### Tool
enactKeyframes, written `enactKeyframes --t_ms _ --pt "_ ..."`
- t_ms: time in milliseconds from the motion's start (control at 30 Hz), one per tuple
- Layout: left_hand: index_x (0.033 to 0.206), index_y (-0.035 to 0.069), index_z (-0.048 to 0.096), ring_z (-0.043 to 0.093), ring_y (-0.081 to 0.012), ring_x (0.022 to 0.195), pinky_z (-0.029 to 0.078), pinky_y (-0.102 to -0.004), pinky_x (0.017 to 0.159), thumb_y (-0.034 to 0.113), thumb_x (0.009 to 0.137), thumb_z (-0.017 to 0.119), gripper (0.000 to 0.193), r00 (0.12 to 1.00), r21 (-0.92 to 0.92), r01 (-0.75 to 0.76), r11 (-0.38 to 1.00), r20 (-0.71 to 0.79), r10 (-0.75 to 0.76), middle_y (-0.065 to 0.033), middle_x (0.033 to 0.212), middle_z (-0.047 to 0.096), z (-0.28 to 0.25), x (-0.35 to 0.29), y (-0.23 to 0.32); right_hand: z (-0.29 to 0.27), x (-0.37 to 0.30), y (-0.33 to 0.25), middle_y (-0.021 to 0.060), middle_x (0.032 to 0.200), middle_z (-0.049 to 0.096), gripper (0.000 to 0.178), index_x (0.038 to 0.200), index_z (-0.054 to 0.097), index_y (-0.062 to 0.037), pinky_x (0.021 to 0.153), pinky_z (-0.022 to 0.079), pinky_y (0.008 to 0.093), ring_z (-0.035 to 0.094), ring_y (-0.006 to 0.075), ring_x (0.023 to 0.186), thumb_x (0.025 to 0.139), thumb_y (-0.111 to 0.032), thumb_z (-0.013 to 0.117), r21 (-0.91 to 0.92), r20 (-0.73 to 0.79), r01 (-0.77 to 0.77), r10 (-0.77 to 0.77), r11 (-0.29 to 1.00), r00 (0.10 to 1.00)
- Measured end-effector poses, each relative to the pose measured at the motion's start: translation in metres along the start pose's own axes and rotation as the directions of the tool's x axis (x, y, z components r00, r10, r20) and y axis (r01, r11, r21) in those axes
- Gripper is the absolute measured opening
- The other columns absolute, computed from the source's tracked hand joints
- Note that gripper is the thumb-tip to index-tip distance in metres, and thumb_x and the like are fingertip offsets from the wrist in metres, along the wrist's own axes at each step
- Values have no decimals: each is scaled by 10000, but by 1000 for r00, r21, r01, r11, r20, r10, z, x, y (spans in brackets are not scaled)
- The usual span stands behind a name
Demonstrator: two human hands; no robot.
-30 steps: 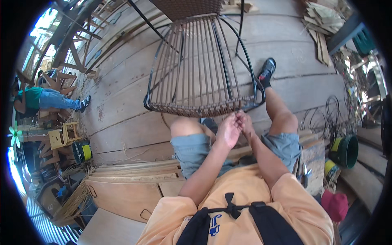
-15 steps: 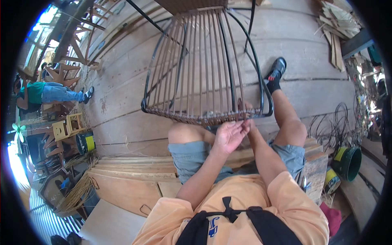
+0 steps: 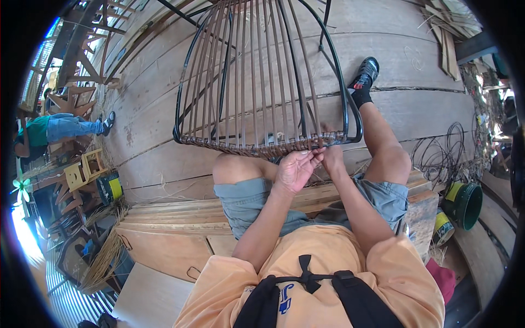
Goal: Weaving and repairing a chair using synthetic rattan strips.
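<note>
In front of my knees stands a chair frame of dark, thin tubing, strung lengthwise with several brown slats. Brown strands are wrapped along its near edge. My left hand is palm up just below that edge, its thumb and fingers pinched together on a brown strand near the right-hand part. Close beside it, my right hand is at the same spot with its fingers curled in. The edge partly hides its fingertips, so what they grip cannot be made out.
I sit on stacked wooden boards. Green buckets and coiled dark strands lie to the right. At far left are a person, a small wooden chair and a bundle of straw-coloured strips. Plank flooring runs beneath.
The chair frame and both hands appear slightly higher and further left in the picture, as does the background. My left fingers have drawn closer together at the wrapped edge.
</note>
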State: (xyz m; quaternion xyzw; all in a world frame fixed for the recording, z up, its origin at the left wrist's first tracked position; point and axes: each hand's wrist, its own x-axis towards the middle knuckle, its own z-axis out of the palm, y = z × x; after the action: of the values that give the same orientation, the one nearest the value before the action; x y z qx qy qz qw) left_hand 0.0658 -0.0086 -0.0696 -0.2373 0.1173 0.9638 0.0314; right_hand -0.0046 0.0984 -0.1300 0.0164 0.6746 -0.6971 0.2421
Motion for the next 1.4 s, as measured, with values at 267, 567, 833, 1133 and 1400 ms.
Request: enactKeyframes --t_ms 267,567,833,1133,1400 --pt "1040 -43 590 593 -244 943 473 -340 857 49 783 534 279 997 29 -74 997 -6 74 -148 1002 637 16 1 -1 -16 -45 -54 33 967 619 248 1048 578 -26 895 412 306 562 148 914 807 -40 634 608 261 -248 105 754 959" --pt "1088 -46 570 558 -250 1042 430 -371 945 78 779 520 337 996 20 -71 997 54 70 -149 1092 617 11 2 1 -20 -17 -43 73 1080 625 362 1098 595 -21 936 409 349 560 197 1020 752 -46 699 684 477 -403 45 609 878" --pt "975 -32 598 573 -233 962 463 -366 890 82 790 548 223 993 -3 -114 993 -19 114 -134 1009 624 48 1 11 -9 12 -53 105 1074 615 426 1104 571 8 940 429 362 571 229 1013 702 9 712 715 556 -507 48 482 830" --pt "1075 -37 582 546 -236 1056 412 -382 963 129 803 545 321 992 87 -120 989 -24 122 -133 1100 613 57 10 20 -10 38 -57 102 1000 612 413 1047 576 18 793 470 312 581 212 923 669 -7 741 668 623 -511 -32 542 781" --pt "1064 12 595 576 -201 983 453 -346 879 177 871 539 259 970 350 21 936 -233 66 -111 1092 615 87 -11 29 -11 36 -71 121 1023 621 405 1074 575 17 898 453 384 600 249 940 690 -18 698 538 751 -701 111 469 651"
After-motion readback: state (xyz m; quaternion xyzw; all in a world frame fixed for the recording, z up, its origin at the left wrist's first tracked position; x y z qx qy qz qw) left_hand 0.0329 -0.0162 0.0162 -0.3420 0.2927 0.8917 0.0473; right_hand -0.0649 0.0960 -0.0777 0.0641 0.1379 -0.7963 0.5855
